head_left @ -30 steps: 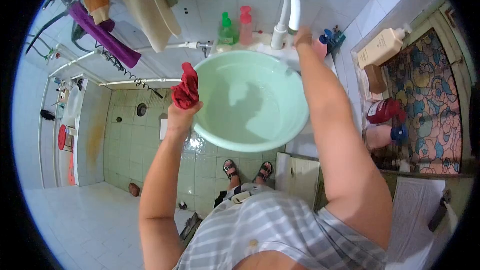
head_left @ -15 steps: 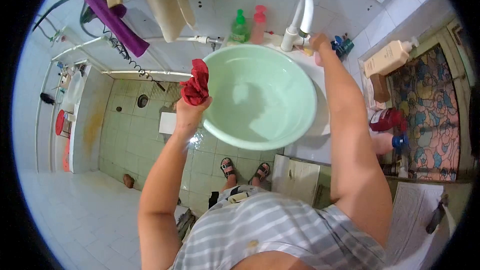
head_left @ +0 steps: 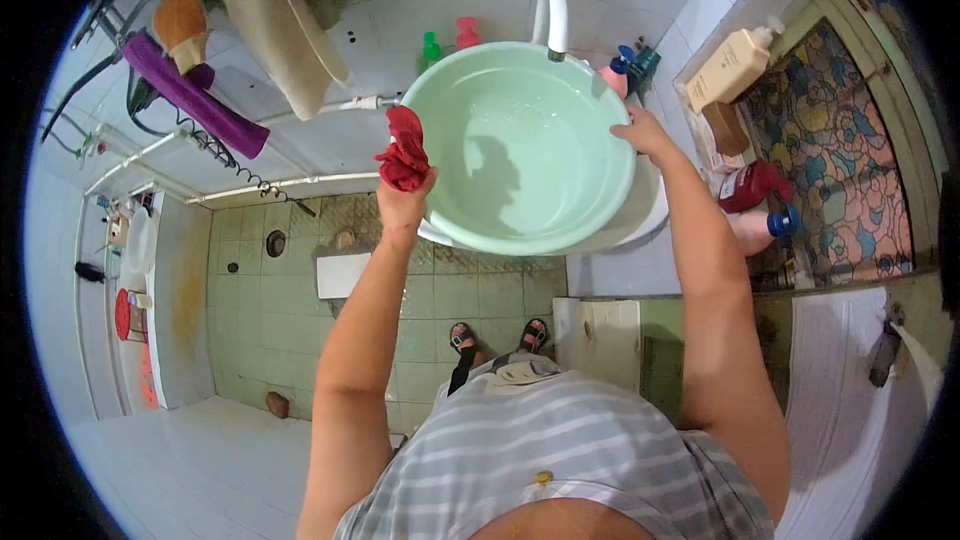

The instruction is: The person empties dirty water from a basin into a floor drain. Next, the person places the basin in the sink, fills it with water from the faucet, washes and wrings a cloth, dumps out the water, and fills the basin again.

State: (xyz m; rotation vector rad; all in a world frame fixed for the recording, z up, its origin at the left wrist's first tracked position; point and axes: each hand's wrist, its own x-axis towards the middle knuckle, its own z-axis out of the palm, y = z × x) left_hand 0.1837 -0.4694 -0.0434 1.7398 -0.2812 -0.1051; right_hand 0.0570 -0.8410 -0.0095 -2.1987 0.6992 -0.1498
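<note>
A pale green plastic basin [head_left: 590, 202] rests on the white sink, with clear water in the bottom of it. My left hand [head_left: 404, 204] is closed around a bunched red cloth [head_left: 404, 152] at the basin's left rim. Over on the right, my right hand [head_left: 646, 133] grips the rim, thumb on top and fingers partly hidden. A white faucet [head_left: 551, 18] arches over the basin's far edge; no stream shows at its spout.
Behind the basin stand a green pump bottle [head_left: 430, 48] and a pink pump bottle [head_left: 467, 32]. A beige pump bottle [head_left: 732, 68] and a dark red bottle [head_left: 750, 186] line the right side. A purple towel [head_left: 190, 98] hangs at the left.
My right hand has left the faucet and taken hold of the basin's right rim. The basin now sits nearer the back wall, under the spout. My left hand still holds the red cloth.
</note>
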